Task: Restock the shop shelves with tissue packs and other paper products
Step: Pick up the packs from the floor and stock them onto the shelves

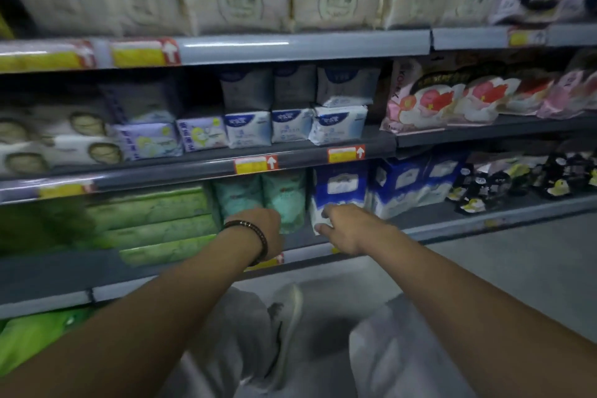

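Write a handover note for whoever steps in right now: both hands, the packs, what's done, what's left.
Left hand: at the mint-green pack on the lower shelf; fingers hidden, grip unclear.
Right hand: pinches the blue-and-white pack at its bottom corner, beside the mint-green pack.
Done: both packs are on that shelf, near its front.
Left: probably push them back into line.

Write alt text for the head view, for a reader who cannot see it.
A person's right hand pinches the lower corner of a blue pack on a low shelf, while the left hand reaches to a teal pack beside it, its fingers hidden. Higher shelves hold more packs; the picture is dim and blurred.
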Action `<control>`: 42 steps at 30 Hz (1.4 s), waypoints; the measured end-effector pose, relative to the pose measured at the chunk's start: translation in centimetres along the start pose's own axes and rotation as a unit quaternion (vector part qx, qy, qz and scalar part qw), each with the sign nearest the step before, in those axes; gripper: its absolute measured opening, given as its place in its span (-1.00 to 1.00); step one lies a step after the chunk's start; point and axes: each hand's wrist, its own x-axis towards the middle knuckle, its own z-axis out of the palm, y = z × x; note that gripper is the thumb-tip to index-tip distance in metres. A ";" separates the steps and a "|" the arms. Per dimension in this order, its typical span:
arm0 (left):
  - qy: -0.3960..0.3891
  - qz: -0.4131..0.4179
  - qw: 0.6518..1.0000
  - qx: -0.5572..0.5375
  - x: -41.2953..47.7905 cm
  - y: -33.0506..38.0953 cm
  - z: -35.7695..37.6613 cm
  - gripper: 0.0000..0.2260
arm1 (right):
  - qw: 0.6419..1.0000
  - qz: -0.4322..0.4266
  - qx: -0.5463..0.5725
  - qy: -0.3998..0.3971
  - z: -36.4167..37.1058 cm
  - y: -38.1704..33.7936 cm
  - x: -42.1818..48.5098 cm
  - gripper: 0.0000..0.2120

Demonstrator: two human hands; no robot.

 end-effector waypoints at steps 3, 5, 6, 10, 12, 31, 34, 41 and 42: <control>0.009 -0.029 1.000 -0.008 -4.1 -2.7 0.1 -0.61 | 0.999 -0.048 -0.021 -0.007 -1.0 -4.4 -0.9 -0.49; 0.014 -0.047 0.999 -0.009 -6.2 -4.4 0.1 -0.61 | 0.995 -0.083 -0.050 -0.002 -1.4 -7.5 -1.2 -0.50; 0.016 -0.055 0.998 -0.012 -7.2 -5.3 -0.1 -0.60 | 0.992 -0.105 -0.065 0.005 -1.5 -9.0 -1.3 -0.50; 0.020 -0.088 0.995 -0.048 -11.1 -8.7 -1.0 -0.54 | 0.980 -0.180 -0.086 0.014 -1.0 -14.6 -1.8 -0.54; 0.013 -0.112 0.992 -0.062 -13.5 -10.5 -0.9 -0.55 | 0.973 -0.206 -0.099 0.002 -0.5 -17.4 -2.1 -0.54; -0.165 -0.352 0.893 -0.227 -35.7 -31.2 17.0 -0.51 | 0.894 -0.381 -0.162 -0.170 13.1 -46.4 -3.3 -0.44; -0.188 -0.374 0.874 -0.247 -37.0 -36.0 18.9 -0.51 | 0.894 -0.377 -0.158 -0.184 17.5 -50.1 -2.0 -0.42; -0.219 -0.408 0.832 -0.305 -36.0 -48.9 26.2 -0.65 | 0.918 -0.296 -0.052 -0.260 27.7 -56.2 3.7 -0.54; -0.214 -0.421 0.820 -0.324 -35.3 -50.6 27.6 -0.68 | 0.923 -0.267 -0.025 -0.275 29.1 -56.9 4.7 -0.56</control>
